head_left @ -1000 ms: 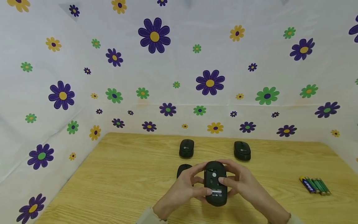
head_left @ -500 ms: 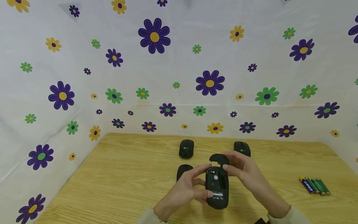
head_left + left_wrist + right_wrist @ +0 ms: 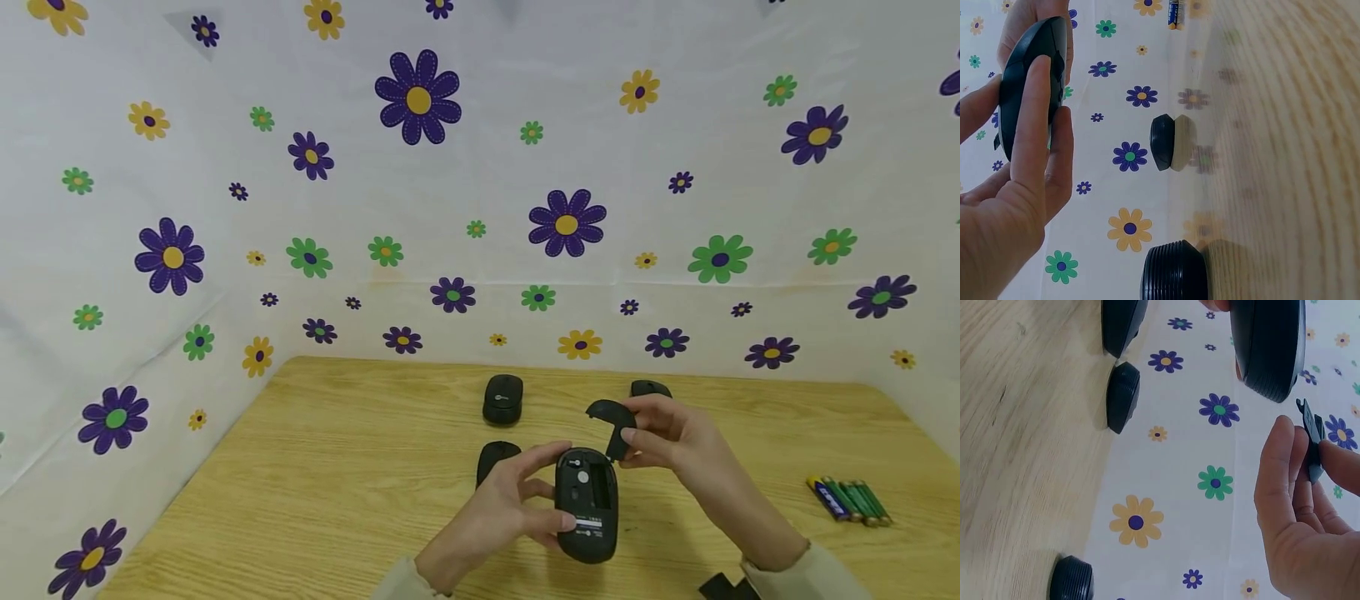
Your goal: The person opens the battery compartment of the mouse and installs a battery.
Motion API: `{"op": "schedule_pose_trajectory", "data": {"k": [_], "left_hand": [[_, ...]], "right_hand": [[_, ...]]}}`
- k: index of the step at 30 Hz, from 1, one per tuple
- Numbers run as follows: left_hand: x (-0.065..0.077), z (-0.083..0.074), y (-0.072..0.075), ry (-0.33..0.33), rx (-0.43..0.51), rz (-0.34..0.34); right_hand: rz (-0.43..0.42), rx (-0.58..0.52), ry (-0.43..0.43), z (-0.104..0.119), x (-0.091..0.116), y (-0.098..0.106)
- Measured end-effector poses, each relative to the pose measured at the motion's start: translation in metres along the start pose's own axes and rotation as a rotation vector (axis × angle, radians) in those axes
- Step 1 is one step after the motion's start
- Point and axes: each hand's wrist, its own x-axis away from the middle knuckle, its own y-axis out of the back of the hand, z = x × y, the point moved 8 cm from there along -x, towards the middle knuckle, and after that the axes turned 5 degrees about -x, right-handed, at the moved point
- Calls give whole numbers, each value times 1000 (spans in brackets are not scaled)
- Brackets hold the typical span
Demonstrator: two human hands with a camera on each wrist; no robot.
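Note:
In the head view my left hand (image 3: 506, 512) grips a black computer mouse (image 3: 587, 537) by its sides, underside up. Its battery compartment shows as a bare dark slot, with a small pale-tipped piece near its upper end. My right hand (image 3: 686, 442) pinches the mouse's black battery cover (image 3: 615, 417), a curved cap with a narrow tongue, just beyond the mouse's upper right edge. In the right wrist view, thumb and fingers hold the thin cover (image 3: 1312, 440) apart from the mouse body (image 3: 1269, 347). The left wrist view shows straight fingers along the mouse's (image 3: 1035, 81) side.
More black mice stand on the wooden table (image 3: 337, 467): one at back centre (image 3: 502, 400), one behind my left hand (image 3: 495, 461), one partly hidden (image 3: 650, 388). Several batteries (image 3: 847, 500) lie at the right. A dark piece (image 3: 727, 588) lies by my right sleeve.
The cover came off the mouse's underside, exposing the battery slot. My right hand carried it up and to the right. The left hand kept hold of the mouse.

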Motion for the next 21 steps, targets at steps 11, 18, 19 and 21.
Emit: {"op": "schedule_pose_trajectory", "data": {"k": [11,18,19,21], "left_hand": [[0,0,2,1,8,-11],[0,-2,4,-10,9,-8],[0,-2,4,-15,7,-6],[0,-3,5,-24,1,-5]], "right_hand": [[16,25,-48,-10,2,16],[6,44,-51,-19,5,27],[9,51,-54,-21,5,29],[17,58,-60,-24,6,32]]}}
